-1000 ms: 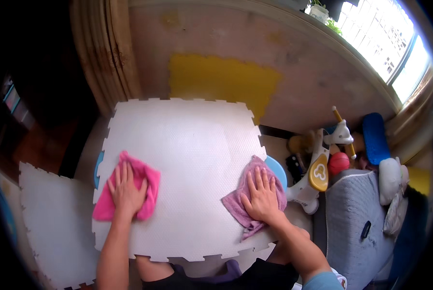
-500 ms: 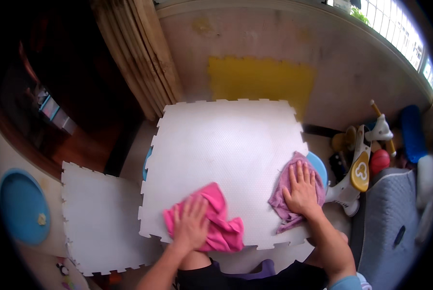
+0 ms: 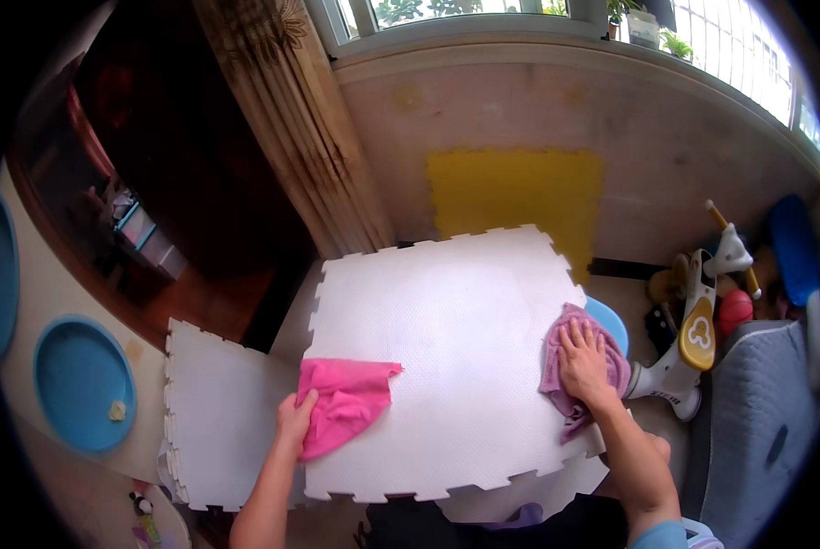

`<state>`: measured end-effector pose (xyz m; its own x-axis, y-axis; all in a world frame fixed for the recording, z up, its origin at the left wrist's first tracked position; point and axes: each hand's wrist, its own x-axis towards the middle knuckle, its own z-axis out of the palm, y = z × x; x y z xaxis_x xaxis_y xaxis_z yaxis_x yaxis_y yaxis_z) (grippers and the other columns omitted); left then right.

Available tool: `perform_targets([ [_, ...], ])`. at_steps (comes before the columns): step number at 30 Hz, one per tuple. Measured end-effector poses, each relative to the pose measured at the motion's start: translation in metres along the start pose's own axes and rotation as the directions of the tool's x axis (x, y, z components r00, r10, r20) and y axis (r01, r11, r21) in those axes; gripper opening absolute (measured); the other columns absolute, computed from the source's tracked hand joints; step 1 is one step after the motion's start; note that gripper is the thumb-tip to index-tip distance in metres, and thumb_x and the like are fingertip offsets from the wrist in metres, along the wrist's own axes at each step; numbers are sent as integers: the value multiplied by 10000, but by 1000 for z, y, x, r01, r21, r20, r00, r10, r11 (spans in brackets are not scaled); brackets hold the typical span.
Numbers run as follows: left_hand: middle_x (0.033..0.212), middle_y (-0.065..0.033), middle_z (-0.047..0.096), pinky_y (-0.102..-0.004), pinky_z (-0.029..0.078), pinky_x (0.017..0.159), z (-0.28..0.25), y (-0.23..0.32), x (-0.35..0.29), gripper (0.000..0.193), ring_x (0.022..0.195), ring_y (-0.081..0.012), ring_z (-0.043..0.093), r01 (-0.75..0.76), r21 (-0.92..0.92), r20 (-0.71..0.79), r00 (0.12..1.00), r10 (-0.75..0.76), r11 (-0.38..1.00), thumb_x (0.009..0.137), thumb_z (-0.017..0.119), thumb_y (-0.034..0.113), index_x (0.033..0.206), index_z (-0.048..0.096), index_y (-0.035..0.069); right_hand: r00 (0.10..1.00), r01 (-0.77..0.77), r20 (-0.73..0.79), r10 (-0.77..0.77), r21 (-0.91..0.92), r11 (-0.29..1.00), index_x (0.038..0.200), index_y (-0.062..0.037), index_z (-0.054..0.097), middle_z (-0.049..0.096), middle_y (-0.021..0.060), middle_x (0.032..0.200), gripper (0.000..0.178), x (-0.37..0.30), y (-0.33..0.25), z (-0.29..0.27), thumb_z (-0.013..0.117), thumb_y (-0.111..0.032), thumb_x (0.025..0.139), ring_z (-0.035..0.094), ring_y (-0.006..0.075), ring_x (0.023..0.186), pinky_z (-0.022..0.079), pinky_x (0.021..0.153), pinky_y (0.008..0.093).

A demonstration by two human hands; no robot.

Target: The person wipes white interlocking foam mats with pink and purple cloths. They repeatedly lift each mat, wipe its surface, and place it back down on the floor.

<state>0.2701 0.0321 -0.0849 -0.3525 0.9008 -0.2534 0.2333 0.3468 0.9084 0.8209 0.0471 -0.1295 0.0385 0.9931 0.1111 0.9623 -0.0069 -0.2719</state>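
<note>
A white foam mat (image 3: 446,302) with toothed edges lies raised in front of me, its surface finely textured. At its left edge my left hand (image 3: 293,423) is closed on a bright pink cloth (image 3: 350,398), thumb on top; the other fingers are hidden, so whether they also grip the mat's edge I cannot tell. The cloth spreads over the mat's left side. My right hand (image 3: 584,364) lies flat, fingers stretched out, on a mauve cloth (image 3: 556,371) at the right edge. Part of a blue round object (image 3: 608,322) shows beneath that edge.
Another white foam mat (image 3: 227,412) stands lower on the left, near a blue round basin (image 3: 85,384). At right are a white and yellow ride-on toy (image 3: 698,320), a red ball (image 3: 734,311) and a grey padded piece (image 3: 757,403). A yellow foam mat (image 3: 519,197) is against the wall, beside a curtain (image 3: 309,137).
My left hand has gone from lying flat on the pink cloth to gripping it at the mat's left edge. The cloth has shifted left. My right hand stays on the mauve cloth; the view has tilted up.
</note>
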Motion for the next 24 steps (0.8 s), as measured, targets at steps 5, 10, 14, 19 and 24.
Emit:
perform_targets([
  [5,1157,-88,719,-341,568,872,56,-51,-181,369,1001,-186,696,156,-527,-15,981,-192,835,1039,649,252,1282,654,-25,978,205,13,-207,94,974,1509,-60,506,365,158,1657,518,12,-70,28,448,-299,1052,256,385,1561,187,1244,620],
  [10,1098,-47,725,-336,545,853,134,-58,-303,381,1003,-164,654,369,-412,280,921,-270,833,1017,680,319,1222,692,-2,798,550,178,-575,173,817,1552,-72,445,329,144,1677,566,-5,-174,29,375,-387,1086,226,356,1577,147,1252,629],
  [14,905,-8,696,-314,534,764,110,-13,-320,318,826,-113,609,231,-62,651,746,-136,971,1021,689,305,1039,718,-11,857,491,139,-496,72,868,1565,-79,432,332,155,1675,590,-6,-148,15,408,-408,1075,249,354,1567,169,1244,621],
  [19,830,-26,688,-292,518,670,7,33,-222,262,755,-99,618,81,-342,294,956,25,936,1048,642,223,896,664,11,983,181,39,-181,0,984,1581,-62,404,313,199,1673,681,-23,-95,8,444,-479,1044,244,399,1558,121,1265,590],
  [24,875,-81,747,-373,538,734,-49,24,7,426,793,-195,698,-331,344,-202,888,413,879,1047,610,377,970,729,-25,986,166,38,-164,-59,984,1583,-60,395,295,198,1680,699,-24,-90,14,437,-493,1037,241,402,1557,117,1268,596],
])
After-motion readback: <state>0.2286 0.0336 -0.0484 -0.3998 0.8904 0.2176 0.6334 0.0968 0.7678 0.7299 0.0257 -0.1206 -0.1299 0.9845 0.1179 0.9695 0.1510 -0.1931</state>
